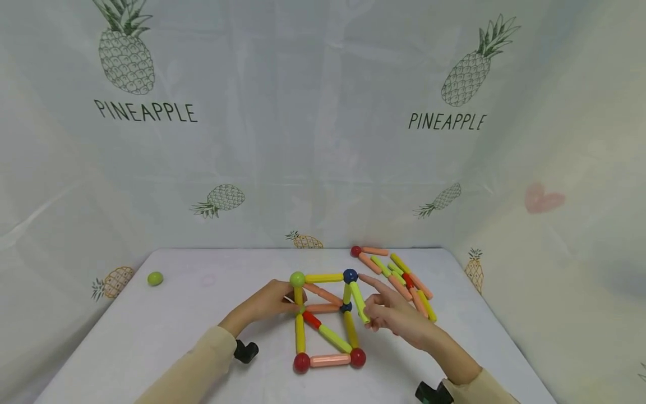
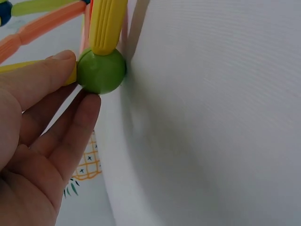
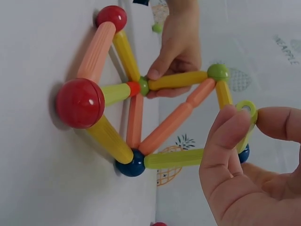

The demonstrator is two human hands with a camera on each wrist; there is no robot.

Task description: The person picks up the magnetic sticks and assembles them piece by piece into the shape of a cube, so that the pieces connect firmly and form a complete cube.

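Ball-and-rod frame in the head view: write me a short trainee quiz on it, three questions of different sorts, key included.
1. At the frame, which grip, left or right, pinches the yellow-green rod running down from the upper blue ball?
2. True or false: in the head view, the loose rods lie left of the frame.
3. What colour is the rod joining the frame's two red balls?
A) yellow
B) salmon-pink
C) blue

Key:
1. The right grip.
2. False; the loose rods lie mostly right of it.
3. B.
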